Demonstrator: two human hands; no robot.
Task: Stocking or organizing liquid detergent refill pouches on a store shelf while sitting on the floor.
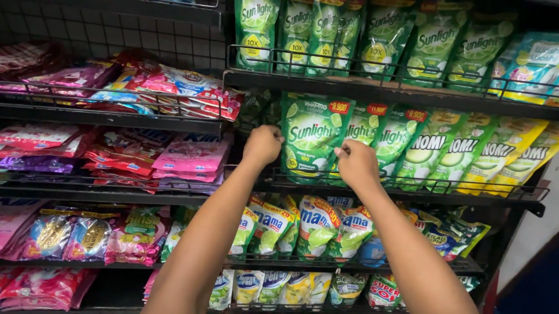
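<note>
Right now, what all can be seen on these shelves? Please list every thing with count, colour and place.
Green pouch: one, green, middle shelf, gripped by both hands.
Green pouches: about seven, top right shelf.
Blue pouches: a few, top far right.
Yellow-green pouches: several, middle shelf, right.
Lower pouches: many, green, white and orange, below the hands.
Pink packs: many, pink and red, left shelves.
Wire shelves: black, across the whole view.
Left hand: closed on the pouch's left edge.
Right hand: closed on its right edge.

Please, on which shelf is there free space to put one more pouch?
Free: the dark gap left of the green pouch that both the left hand and the right hand grip. Every other shelf is packed.
</note>
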